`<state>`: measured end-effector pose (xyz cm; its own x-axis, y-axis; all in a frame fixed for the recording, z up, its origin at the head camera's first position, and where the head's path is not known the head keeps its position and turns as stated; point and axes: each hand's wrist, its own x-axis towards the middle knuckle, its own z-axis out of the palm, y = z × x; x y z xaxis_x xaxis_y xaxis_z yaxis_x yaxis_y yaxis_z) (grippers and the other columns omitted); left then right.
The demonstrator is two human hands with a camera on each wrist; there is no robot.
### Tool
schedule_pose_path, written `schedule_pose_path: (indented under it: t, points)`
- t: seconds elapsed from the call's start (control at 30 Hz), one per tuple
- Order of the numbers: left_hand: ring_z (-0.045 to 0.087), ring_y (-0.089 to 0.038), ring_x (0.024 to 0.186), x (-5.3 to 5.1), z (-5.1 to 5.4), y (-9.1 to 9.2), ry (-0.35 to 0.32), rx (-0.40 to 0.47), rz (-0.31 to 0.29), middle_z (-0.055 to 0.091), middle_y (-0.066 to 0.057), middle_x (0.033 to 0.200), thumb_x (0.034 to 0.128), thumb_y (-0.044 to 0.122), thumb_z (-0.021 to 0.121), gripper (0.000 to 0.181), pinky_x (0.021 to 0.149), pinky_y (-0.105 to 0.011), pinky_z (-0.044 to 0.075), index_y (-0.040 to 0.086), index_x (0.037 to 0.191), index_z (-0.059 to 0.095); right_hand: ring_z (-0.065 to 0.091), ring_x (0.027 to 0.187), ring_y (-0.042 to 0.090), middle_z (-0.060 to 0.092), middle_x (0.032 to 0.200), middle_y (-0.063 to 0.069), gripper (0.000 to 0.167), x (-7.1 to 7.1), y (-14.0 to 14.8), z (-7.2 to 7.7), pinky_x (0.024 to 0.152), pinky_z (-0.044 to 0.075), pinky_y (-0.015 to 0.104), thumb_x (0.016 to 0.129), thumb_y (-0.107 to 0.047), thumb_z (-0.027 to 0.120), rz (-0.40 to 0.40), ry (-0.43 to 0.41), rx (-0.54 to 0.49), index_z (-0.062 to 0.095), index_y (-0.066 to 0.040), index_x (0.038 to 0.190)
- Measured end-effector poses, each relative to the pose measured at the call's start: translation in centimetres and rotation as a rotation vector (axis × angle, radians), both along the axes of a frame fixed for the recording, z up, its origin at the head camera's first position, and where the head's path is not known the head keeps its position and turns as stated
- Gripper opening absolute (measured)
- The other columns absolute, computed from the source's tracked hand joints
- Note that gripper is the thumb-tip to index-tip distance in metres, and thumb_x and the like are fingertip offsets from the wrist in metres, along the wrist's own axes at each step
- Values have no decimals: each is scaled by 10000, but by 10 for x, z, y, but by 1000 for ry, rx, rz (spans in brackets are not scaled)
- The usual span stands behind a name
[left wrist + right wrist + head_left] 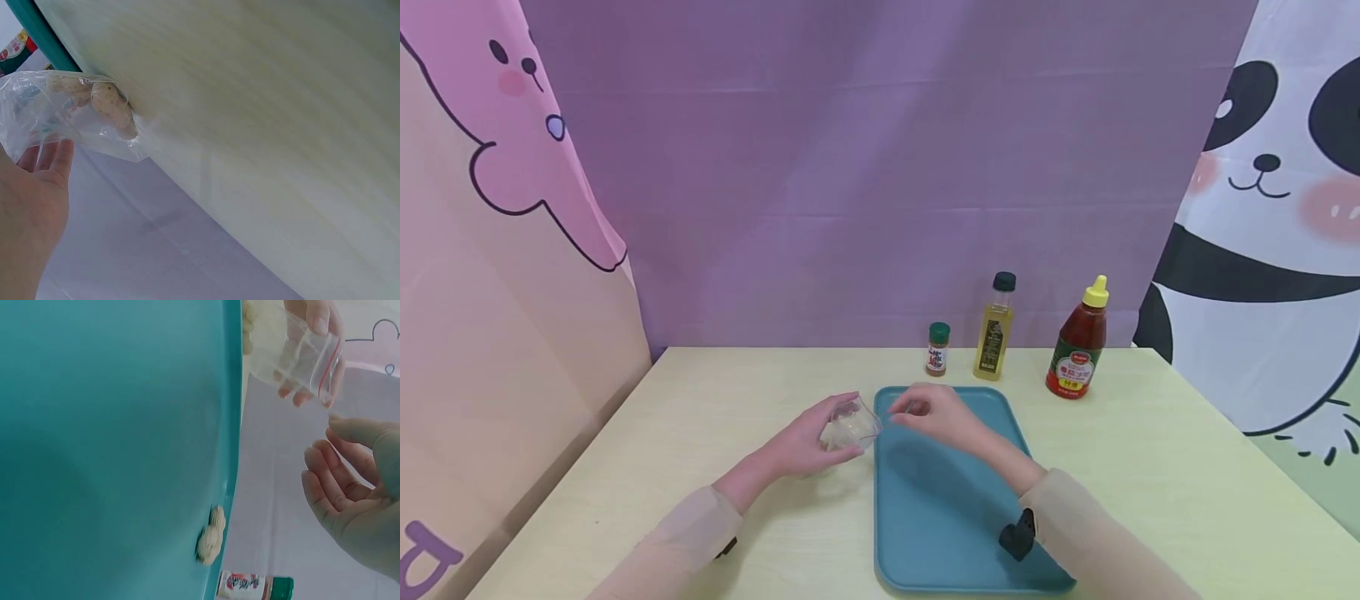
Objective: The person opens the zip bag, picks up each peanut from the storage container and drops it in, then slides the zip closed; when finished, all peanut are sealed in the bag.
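Gripping the clear zip bag (855,423) of in-shell peanuts (112,107) in my left hand (801,442), mouth tipped toward the blue tray (925,533), I've got my right hand (946,414) over it, fingers loosely bent, seemingly empty, single peanut (211,536) lying by its far rim.

Soft light brightens my head view, where my right hand (946,414) casts a diffuse shadow on the blue tray (951,533). My left-wrist view looks hazier and dimmer, glints streaking the zip bag (75,119).
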<state>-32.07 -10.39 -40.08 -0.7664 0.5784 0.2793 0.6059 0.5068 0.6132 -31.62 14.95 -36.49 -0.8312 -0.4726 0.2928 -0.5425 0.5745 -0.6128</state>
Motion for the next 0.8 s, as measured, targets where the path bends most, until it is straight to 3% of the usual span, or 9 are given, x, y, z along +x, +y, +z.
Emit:
schedule_pose_path:
  t: [0.2, 0.37, 0.8]
  points:
    - [468, -241, 1240, 1, 1, 0, -34, -8, 14, 464, 0, 1401, 829, 432, 684, 775, 774, -292, 518, 195, 1458, 299, 642, 783, 211, 693, 897, 55, 158, 1, 15, 0, 651, 514, 269, 886, -189, 650, -83, -49, -41, 699, -82, 991]
    - [463, -245, 1249, 0, 0, 0, -36, -10, 10, 464, -4, 1403, 830, 423, 686, 775, 762, -277, 517, 186, 1459, 299, 645, 792, 196, 696, 894, 56, 145, -3, 27, -8, 667, 513, 280, 886, -158, 646, -150, -27, -36, 702, -60, 977]
    - [457, -255, 1260, 0, 0, 0, -48, -16, 14, 459, -1, 1405, 828, 448, 680, 782, 782, -300, 522, 195, 1461, 295, 644, 880, 215, 702, 927, 67, 152, -15, 49, -20, 724, 532, 341, 884, -149, 639, -223, -115, 119, 707, -42, 967]
